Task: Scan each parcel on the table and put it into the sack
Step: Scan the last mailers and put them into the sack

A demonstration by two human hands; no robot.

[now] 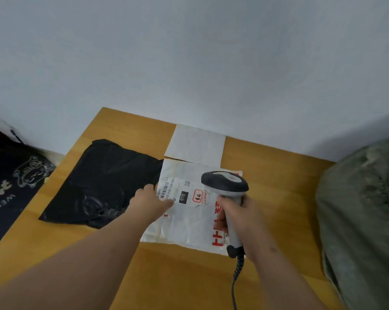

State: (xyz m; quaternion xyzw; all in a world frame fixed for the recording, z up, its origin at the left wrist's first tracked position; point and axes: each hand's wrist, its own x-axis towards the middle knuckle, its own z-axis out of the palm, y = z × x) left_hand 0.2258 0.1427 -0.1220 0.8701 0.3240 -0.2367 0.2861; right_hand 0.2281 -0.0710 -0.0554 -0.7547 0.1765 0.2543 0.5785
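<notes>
Holding scanner [228, 189] in right grip [238, 217] above white parcel [189, 220].

A plain pale grey-white wall [189, 52] fills the space beyond the hands, evenly lit with no strong shadows. The wooden bench [278, 175], warm honey-coloured, sits with its far edge against that wall. Left of the hands, below the bench edge, a dark mat [7, 186] with pale print lies on the floor.

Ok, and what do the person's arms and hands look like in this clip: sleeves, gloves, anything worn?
Both forearms are bare right up to the bottom edge of the picture, so no sleeves show. The left hand and the right hand wear no gloves, and no watch, ring or band can be seen on either wrist or on the fingers in view.
</notes>
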